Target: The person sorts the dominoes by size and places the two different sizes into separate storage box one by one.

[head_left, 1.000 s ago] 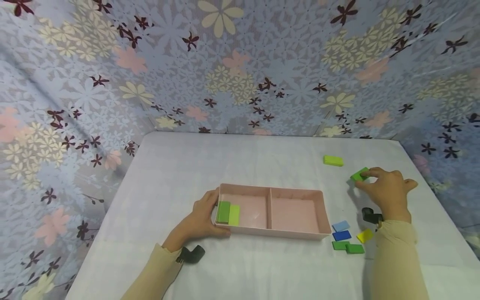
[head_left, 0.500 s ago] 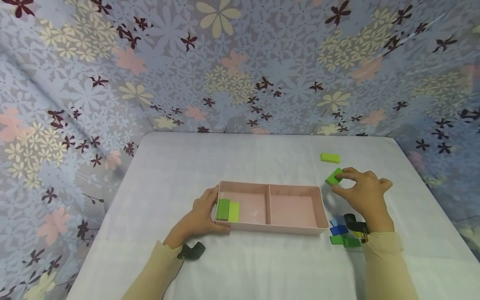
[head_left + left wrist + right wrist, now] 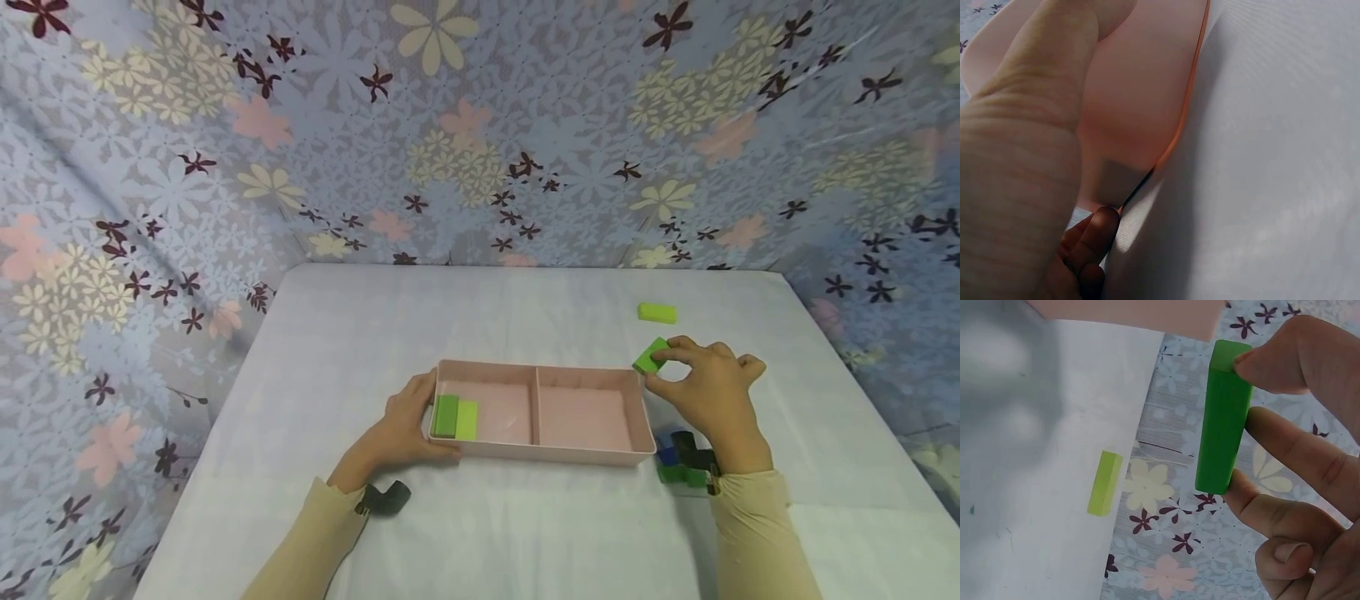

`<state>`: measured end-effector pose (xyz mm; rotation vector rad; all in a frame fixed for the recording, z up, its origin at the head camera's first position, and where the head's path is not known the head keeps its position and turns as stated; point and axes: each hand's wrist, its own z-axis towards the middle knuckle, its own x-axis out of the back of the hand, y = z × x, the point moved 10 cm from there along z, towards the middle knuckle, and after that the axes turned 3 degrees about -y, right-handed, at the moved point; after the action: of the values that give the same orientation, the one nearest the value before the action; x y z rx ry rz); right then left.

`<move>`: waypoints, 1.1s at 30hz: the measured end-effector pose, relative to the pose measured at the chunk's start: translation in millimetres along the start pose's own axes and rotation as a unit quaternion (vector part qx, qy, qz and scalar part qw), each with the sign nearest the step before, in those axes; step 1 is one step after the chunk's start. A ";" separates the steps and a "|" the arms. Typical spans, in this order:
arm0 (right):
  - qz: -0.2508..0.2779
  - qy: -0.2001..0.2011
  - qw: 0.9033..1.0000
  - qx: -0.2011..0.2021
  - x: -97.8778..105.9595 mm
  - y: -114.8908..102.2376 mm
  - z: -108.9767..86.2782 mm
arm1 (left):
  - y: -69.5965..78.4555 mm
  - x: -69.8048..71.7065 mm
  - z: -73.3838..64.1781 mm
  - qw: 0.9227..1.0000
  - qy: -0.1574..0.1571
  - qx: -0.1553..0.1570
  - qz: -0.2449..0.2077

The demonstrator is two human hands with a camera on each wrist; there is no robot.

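A pink two-compartment box (image 3: 583, 417) stands on the table. My left hand (image 3: 405, 425) grips its left end, thumb along the front wall (image 3: 1141, 87) and fingers round the end. In the left compartment, a green block (image 3: 446, 416) and a lime block (image 3: 467, 421) are side by side. My right hand (image 3: 712, 385) pinches another green block (image 3: 651, 356) between thumb and fingers, raised by the box's back right corner. The right wrist view shows that green block (image 3: 1224, 425) gripped along its long side.
Farther back lies a lime block (image 3: 657, 313) on the white-covered table (image 3: 420, 317). Right of the box are a blue block (image 3: 667, 455) and green blocks (image 3: 697, 477), partly hidden by the right wrist camera (image 3: 692, 452). Floral cloth (image 3: 480, 150) rises behind the table.
My right hand has carried the pinched green block leftward, from the table's right side to the box's back right corner. My left hand keeps its grip on the box.
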<state>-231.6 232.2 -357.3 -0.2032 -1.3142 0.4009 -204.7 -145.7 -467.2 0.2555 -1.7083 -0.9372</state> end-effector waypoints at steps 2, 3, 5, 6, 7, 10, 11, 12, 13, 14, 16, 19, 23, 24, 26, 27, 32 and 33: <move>0.004 0.004 1.000 0.002 2.3 -0.8 -0.5 | 0.8 0.3 -0.5 1.000 0.001 -0.002 -0.002; 0.004 0.005 1.000 0.003 2.8 -1.3 -1.0 | 0.9 0.3 -0.5 1.000 0.001 -0.002 -0.003; 0.006 0.008 1.000 0.006 2.3 -3.3 -2.6 | 0.6 0.2 -1.0 1.000 0.001 -0.005 -0.006; 0.008 0.010 1.000 0.008 2.0 -4.4 -3.4 | 0.4 -0.1 -0.9 1.000 0.001 -0.006 -0.005; 0.009 0.012 1.000 0.011 1.9 -6.2 -4.1 | 0.1 -0.3 -0.9 1.000 0.001 -0.007 -0.005; 0.013 0.013 1.000 0.019 0.7 -12.5 -5.6 | -0.6 -1.2 -0.4 1.000 0.001 -0.009 -0.004; 0.013 0.012 1.000 0.021 0.1 -14.6 -5.9 | -0.8 -1.4 -0.4 1.000 0.001 -0.009 -0.004; 0.015 0.012 1.000 0.024 -0.4 -16.9 -6.2 | -1.1 -1.7 -0.5 1.000 0.001 -0.008 -0.004; 0.016 0.011 0.999 0.026 -1.0 -19.6 -6.5 | -1.2 -1.8 -0.6 1.000 0.001 -0.008 -0.004; 0.014 0.011 0.999 0.029 -1.9 -22.2 -6.7 | -1.0 -1.6 -0.7 1.000 0.001 -0.008 -0.004; 0.016 0.011 0.999 0.037 -3.7 -27.5 -7.4 | -1.0 -1.3 -1.1 1.000 0.002 -0.009 -0.004; 0.015 0.014 0.999 0.049 -5.1 -35.7 -8.3 | -0.2 -0.9 -1.4 1.000 0.002 -0.011 -0.001; 0.018 0.017 0.998 0.053 -4.9 -41.1 -10.2 | -0.4 -2.7 -0.7 1.000 -0.004 -0.007 0.004; 0.018 0.018 0.998 0.052 -4.6 -41.6 -10.8 | -0.7 -3.0 -0.9 1.000 -0.006 -0.004 0.004; 0.020 0.019 0.998 0.050 -3.8 -41.7 -12.0 | -1.0 -3.1 -0.8 1.000 -0.008 -0.002 0.002; 0.021 0.019 0.998 0.048 -3.3 -41.6 -12.6 | -0.9 -2.9 -1.0 1.000 -0.008 -0.001 0.000; 0.027 0.017 0.999 0.039 -1.3 -41.1 -18.3 | 0.4 -1.3 -1.0 1.000 -0.007 -0.004 -0.004; 0.028 0.017 0.999 0.037 -0.8 -40.9 -19.8 | 0.6 -1.1 -0.9 1.000 -0.006 -0.004 -0.005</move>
<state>-205.7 196.0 -348.0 -0.1846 -1.2606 0.4898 -203.3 -145.0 -467.4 0.2527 -1.7151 -0.9550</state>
